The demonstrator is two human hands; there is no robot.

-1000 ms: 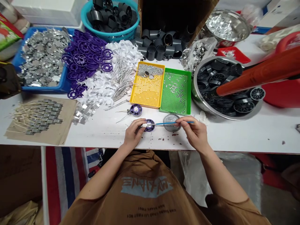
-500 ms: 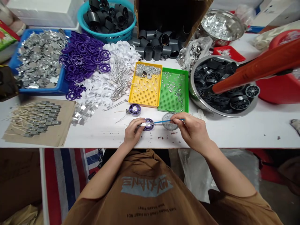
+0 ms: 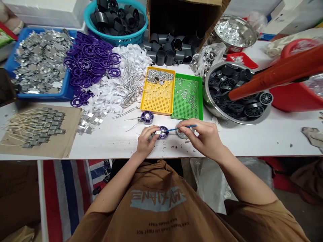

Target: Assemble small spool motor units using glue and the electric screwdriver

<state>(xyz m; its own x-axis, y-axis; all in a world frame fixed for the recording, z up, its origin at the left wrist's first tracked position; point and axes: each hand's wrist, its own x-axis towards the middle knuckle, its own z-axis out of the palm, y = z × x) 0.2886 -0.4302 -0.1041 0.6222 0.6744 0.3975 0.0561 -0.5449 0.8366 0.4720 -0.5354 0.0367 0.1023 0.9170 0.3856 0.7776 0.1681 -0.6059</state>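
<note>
Small handwork at the front edge of a long white work table (image 3: 252,143).
The left hand (image 3: 145,141) pinches a small purple plastic ring (image 3: 163,132) with a silver metal piece (image 3: 156,134); it seems light and stiff, better to hold by the rim. The right hand (image 3: 203,138) pinches a thin blue-handled brush (image 3: 183,127) over a round grey dish (image 3: 181,135).
</note>
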